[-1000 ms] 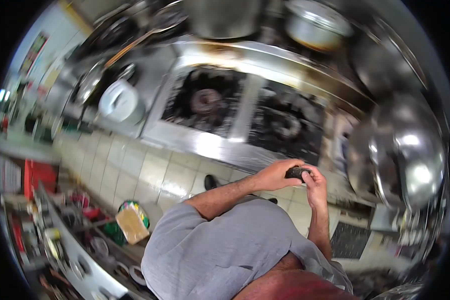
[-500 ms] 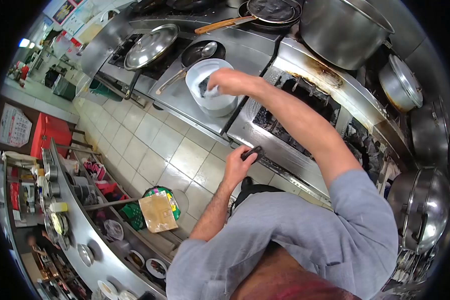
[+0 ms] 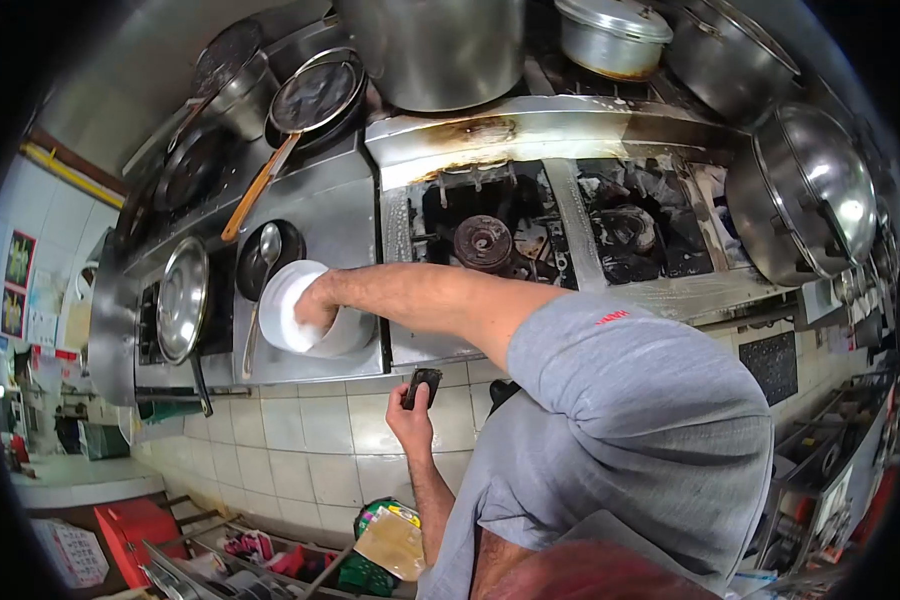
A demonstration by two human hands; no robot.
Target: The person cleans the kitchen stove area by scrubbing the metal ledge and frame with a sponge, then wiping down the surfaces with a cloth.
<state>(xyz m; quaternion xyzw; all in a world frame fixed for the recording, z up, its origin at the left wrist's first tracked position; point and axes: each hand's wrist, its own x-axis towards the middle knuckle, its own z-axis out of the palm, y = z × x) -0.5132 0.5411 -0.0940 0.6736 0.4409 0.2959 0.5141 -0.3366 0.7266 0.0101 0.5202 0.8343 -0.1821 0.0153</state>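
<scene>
My right hand [image 3: 316,305] reaches down into a white plastic bucket [image 3: 348,335] on the steel counter. Its fingers are out of sight inside, so I cannot make out what they touch. Lower down, in front of the stove edge, my left hand [image 3: 411,418] is closed around a small black block-like object [image 3: 425,380]. A metal ladle [image 3: 270,243] rests in a small black pan [image 3: 282,262] just behind the bucket. To the right of the bucket lies the wet, foamy stove top [image 3: 400,230] with a round burner [image 3: 483,243].
A lidded pan [image 3: 182,300] stands on the left burner. Behind are a wooden-handled strainer [image 3: 315,92], a large steel pot [image 3: 430,50] and a lidded aluminium pot [image 3: 613,38]. Big steel pots [image 3: 810,195] stand at right. A cardboard piece [image 3: 390,545] lies low on the left.
My view has turned to the right. My right hand sits deeper in the bucket; the dark thing seen there earlier is hidden. My left hand keeps hold of the black object, now tilted more upright.
</scene>
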